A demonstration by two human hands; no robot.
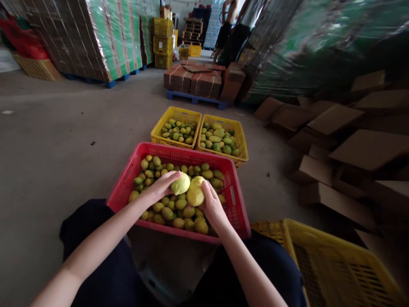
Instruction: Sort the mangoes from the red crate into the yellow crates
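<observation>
While the left grip (pixel 162 186) pinches a pale yellow-green fruit (pixel 180 183), the right grip (pixel 212 205) has its thumb and fingers closed on a rounder yellow fruit (pixel 194 192); the two fruits are held side by side above a red plastic crate (pixel 179 231), though whether they touch is hard to tell; below them in that crate lies a layer of smaller green and yellow fruits (pixel 168 213). Just beyond its far rim, two yellow crates stand next to each other on the floor (pixel 64 149), the left crate (pixel 172 143) and the right crate (pixel 244 143) both loaded with similar fruit; another yellow crate (pixel 351 273) stands beside the person's right knee (pixel 268 264); cardboard boxes (pixel 341 200) are heaped at the right; farther back, strapped cartons (pixel 204 83) sit on a blue pallet (pixel 194 99).
</observation>
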